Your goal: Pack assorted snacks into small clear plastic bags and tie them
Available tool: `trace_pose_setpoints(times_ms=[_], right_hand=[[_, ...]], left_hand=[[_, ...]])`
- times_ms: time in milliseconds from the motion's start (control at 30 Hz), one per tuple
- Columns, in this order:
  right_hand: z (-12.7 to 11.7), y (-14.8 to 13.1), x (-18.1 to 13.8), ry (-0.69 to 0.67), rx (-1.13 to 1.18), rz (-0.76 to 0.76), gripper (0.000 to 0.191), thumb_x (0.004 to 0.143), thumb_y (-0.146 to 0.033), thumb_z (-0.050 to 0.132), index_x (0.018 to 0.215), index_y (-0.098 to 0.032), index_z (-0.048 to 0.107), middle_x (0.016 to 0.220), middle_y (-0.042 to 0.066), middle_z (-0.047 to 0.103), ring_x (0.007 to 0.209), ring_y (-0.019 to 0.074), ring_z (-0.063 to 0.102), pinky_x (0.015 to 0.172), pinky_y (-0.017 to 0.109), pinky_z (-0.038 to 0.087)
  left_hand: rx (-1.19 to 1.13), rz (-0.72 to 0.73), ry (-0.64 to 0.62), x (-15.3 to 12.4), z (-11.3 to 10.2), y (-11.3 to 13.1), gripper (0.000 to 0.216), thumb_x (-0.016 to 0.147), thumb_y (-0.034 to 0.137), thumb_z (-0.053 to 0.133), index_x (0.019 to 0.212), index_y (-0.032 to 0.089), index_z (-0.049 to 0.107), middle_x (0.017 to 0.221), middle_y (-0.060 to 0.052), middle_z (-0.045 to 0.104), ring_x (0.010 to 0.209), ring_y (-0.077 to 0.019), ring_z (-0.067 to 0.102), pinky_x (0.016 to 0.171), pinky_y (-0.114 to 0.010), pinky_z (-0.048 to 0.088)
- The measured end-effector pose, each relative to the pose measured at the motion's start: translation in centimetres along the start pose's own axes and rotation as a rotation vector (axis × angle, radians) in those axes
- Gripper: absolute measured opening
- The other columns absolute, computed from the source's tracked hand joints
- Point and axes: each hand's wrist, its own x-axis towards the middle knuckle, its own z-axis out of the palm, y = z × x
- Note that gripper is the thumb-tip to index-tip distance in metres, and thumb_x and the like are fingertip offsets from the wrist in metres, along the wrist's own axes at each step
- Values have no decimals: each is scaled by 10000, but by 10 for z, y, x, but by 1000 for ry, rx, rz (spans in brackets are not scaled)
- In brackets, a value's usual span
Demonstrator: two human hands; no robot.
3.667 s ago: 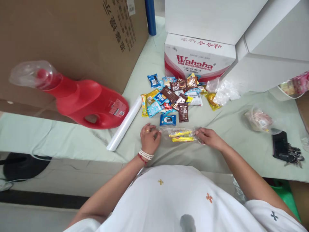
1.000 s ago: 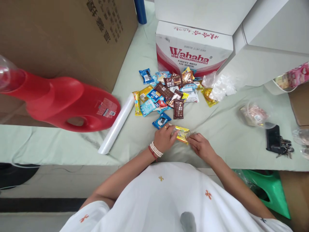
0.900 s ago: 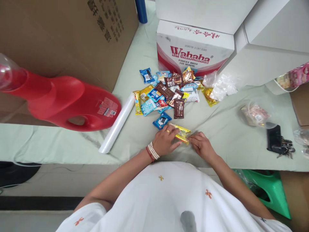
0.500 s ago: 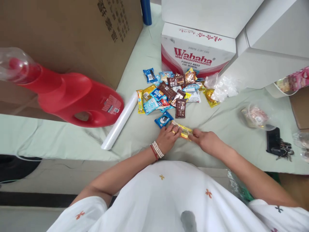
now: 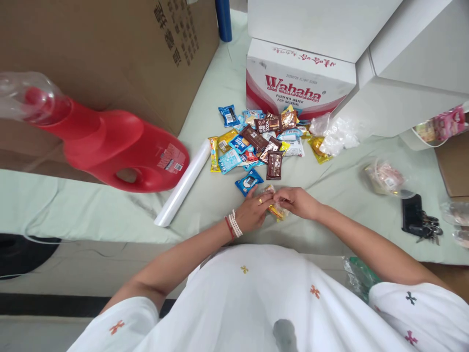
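Observation:
A small yellow snack packet [image 5: 277, 213], with see-through crinkled film showing on it, is on the cloth between my two hands. My left hand [image 5: 254, 210], with a ring and bracelets, has its fingers closed on the packet's left side. From the right, my right hand [image 5: 298, 202] pinches the film at its top, thumb and fingers together. The fingers partly cover the packet. Just beyond my left fingertips lies a blue snack packet [image 5: 249, 182]. Further back is a heap of blue, brown and yellow snack packets [image 5: 252, 142].
Behind the heap stands a Wahaha water carton [image 5: 296, 83]. A white roll [image 5: 183, 183] and a red jug [image 5: 124, 149] are on the left. Crumpled clear plastic [image 5: 340, 137] lies right of the heap. Further right are a clear tub [image 5: 386, 177], a black phone-like object [image 5: 411, 215] and keys [image 5: 431, 227].
My right hand has moved up and left, closer to my left hand. The yellow packet, stretched out lengthwise before, is now bunched and turned between the fingers.

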Motion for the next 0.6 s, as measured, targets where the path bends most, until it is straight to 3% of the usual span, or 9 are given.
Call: trace_pose_setpoints(times_ms=[67, 133, 233, 333, 467, 600], right_hand=[[15, 9, 0, 184, 110, 160, 93, 831, -232, 625, 903, -197, 578, 884, 33, 624, 729, 148, 592, 684, 264, 480], [27, 16, -2, 317, 216, 324, 172, 759, -263, 677, 815, -206, 525, 785, -6, 576, 651, 129, 530, 613, 247, 445], [32, 19, -6, 316, 431, 451, 238, 741, -344, 731, 783, -207, 540, 718, -23, 569, 645, 127, 521, 610, 247, 446], [20, 17, -19, 226, 710, 393, 291, 834, -456, 721, 956, -204, 642, 911, 38, 689, 823, 173, 648, 778, 320, 543], [1, 14, -47, 368, 666, 204, 358, 903, -447, 713, 1210, -267, 671, 1330, 81, 639, 1262, 242, 595, 1075, 419, 495], [19, 5, -61, 397, 563, 104, 646, 848, -445, 785, 1440, -318, 561, 1559, 61, 472, 1457, 279, 425, 1197, 436, 387]], left_hand=[[-26, -26, 66, -4, 4, 3, 462, 904, 191, 589, 1365, 169, 564, 1408, -180, 615, 1391, -295, 524, 1243, -629, 201], [13, -9, 111, -6, 10, 6, 429, 922, 214, 605, 1351, 228, 593, 1364, -154, 643, 1394, -298, 523, 1221, -621, 256], [106, 14, 149, -4, 19, 8, 361, 959, 162, 567, 1291, 280, 647, 1288, -121, 688, 1362, -278, 557, 1180, -583, 328], [91, -24, 163, 2, 17, 8, 258, 978, 176, 560, 1202, 218, 681, 1215, -120, 732, 1284, -264, 617, 1194, -593, 296], [-90, -163, 160, 13, -3, 11, 181, 959, 256, 619, 1112, 197, 697, 1173, -108, 751, 1191, -276, 659, 1208, -620, 245], [-451, -446, 210, 28, -23, 22, 246, 938, 398, 646, 989, 165, 706, 957, -87, 751, 939, -245, 675, 1034, -488, 462]])
